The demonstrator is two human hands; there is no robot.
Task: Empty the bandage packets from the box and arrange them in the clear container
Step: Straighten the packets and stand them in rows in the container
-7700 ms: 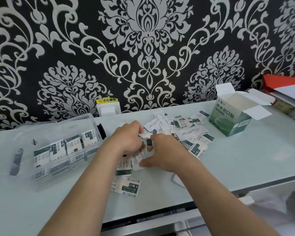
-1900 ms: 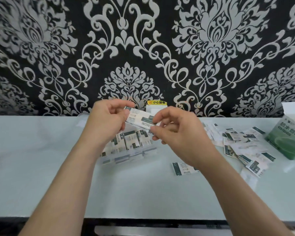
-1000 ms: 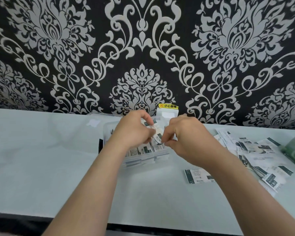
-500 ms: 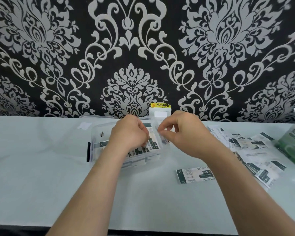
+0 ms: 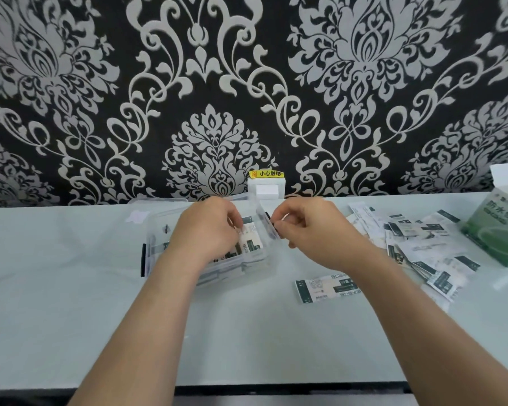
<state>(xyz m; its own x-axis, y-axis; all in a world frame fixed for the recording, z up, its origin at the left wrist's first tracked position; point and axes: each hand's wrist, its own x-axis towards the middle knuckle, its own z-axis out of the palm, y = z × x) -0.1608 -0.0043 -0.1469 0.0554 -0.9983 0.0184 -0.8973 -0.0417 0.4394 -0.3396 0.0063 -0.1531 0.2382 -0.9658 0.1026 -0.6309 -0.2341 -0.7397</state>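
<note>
Desk (image 5: 71, 303) against a patterned wall (image 5: 247, 68). Near its back edge, left of centre, a clear container (image 5: 156, 238) holds packets (image 5: 252, 249). Left hand (image 5: 208, 232) reaches inside, curled fingers pinching a packet (image 5: 247, 234). Right hand (image 5: 308, 230) curls at the container's right wall; its grip cannot be told. Rightward lie a lone packet (image 5: 326, 287), a pile (image 5: 417, 244) and, at the right edge, the box (image 5: 499, 232).

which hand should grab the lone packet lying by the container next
Right, likely. The right hand is nearer the lone packet, on its own side, while the left hand is down inside the clear container.
</note>
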